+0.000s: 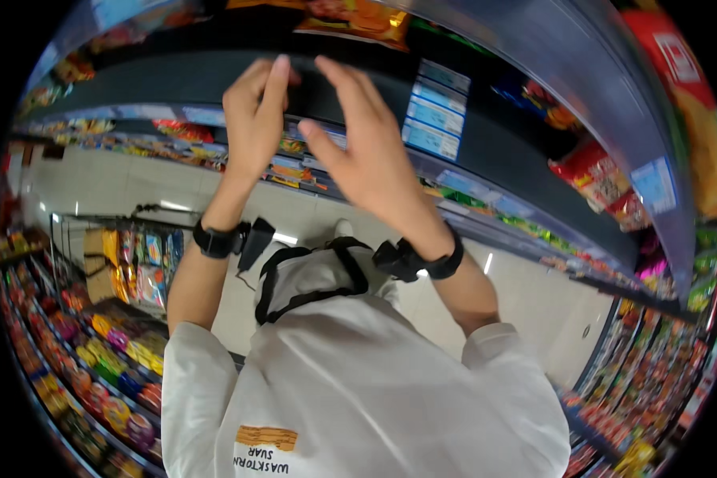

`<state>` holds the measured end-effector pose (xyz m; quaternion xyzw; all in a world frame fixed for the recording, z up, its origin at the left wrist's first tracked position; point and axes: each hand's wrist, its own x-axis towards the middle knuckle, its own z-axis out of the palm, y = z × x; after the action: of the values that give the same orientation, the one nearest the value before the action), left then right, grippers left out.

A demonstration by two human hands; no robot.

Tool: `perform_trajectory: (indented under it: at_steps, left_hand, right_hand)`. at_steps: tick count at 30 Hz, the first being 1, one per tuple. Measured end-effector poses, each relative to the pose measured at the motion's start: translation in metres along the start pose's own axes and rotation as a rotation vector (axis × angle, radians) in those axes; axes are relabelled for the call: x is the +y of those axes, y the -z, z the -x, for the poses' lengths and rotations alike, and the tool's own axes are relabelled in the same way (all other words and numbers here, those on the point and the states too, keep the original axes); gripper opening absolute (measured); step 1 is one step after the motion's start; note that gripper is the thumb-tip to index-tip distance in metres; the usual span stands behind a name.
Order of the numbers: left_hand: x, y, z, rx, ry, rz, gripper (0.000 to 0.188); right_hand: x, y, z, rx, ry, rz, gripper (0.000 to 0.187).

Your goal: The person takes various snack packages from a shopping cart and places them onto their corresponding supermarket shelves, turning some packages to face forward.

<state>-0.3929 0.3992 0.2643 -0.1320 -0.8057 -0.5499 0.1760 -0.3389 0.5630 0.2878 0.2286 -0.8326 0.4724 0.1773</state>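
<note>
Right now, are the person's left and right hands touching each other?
Apart. The head view shows it: between the left hand and the right hand, dark shelf is visible even where they come nearest.

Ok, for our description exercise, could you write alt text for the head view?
A person's left hand and right hand, both seemingly empty, are held out at a dark shop shelf, near blue-and-white label cards. Bright snack packets sit along the shelving; a loaded cart stands at left.
</note>
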Motion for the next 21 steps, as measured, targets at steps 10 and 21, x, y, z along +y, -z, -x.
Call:
perform_trajectory:
  at_steps: [10, 21]
  left_hand:
    - [-0.099, 0.186, 0.2, 0.314, 0.351, -0.208, 0.011]
    - [-0.236, 0.325, 0.502, 0.746, 0.766, -0.194, 0.02]
  right_hand:
    - [-0.053, -0.141, 0.026, -0.451, -0.012, -0.333, 0.047]
    - [-0.066, -0.323, 0.104, -0.974, -0.265, -0.37, 0.041]
